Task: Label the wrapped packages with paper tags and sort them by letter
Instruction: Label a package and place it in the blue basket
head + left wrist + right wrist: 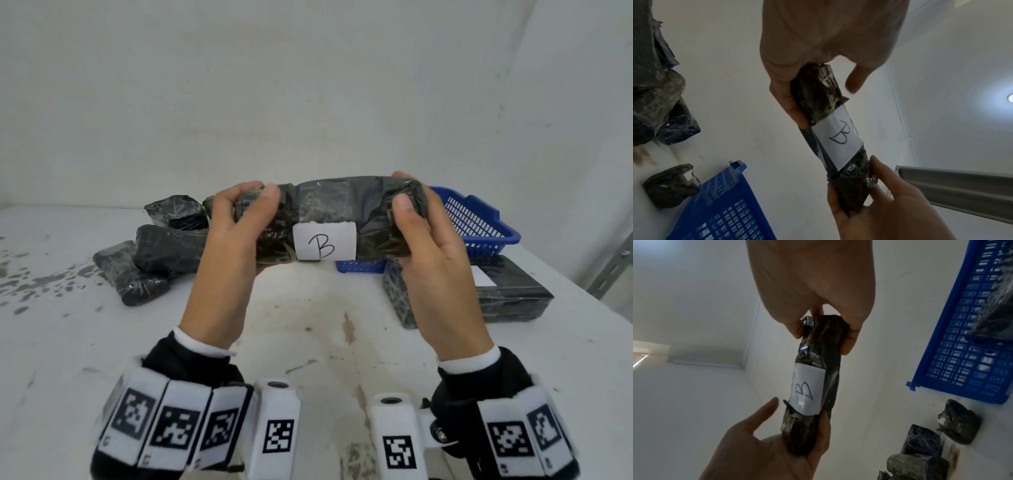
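A long package in black wrap hangs level above the table, held at both ends. A white paper tag marked "B" sticks to its middle, facing me. My left hand grips the left end, thumb on top. My right hand grips the right end, thumb on the front. Several more black-wrapped packages lie on the table at the left.
A blue plastic basket stands at the back right of the white table. A black boxy package with a white tag on top lies in front of it. A grey metal shelf post rises beyond the table's right edge.
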